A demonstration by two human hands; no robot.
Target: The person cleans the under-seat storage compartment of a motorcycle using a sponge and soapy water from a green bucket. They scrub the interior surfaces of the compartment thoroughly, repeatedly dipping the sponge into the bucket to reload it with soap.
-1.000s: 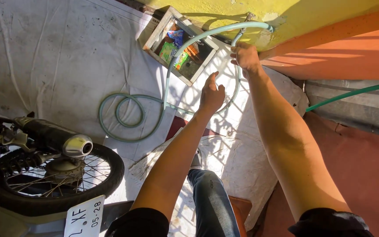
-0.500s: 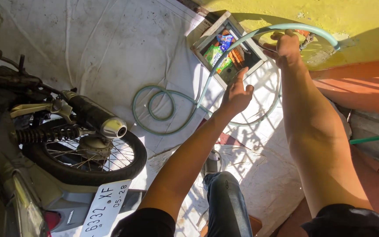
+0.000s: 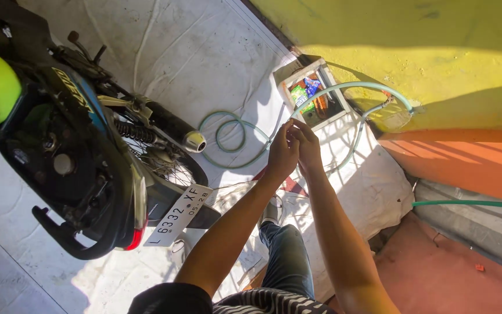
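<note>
Beside the motorcycle point(image 3: 88, 151), both hands are meeting on the green hose point(image 3: 344, 87). Left hand point(image 3: 281, 152) and right hand point(image 3: 308, 148) are pinching it closed-fingered. Its length is arching away toward the yellow wall point(image 3: 437, 52).

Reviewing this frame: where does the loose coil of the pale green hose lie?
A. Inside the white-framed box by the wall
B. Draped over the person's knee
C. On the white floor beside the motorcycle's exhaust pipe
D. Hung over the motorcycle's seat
C: the hose coil lies flat on the white floor, just right of the exhaust pipe, while both hands meet at the hose higher up.

Motorbike point(image 3: 76, 139) left — hose coil point(image 3: 230, 136) between — box point(image 3: 315, 96) at wall point(image 3: 437, 58)
</note>
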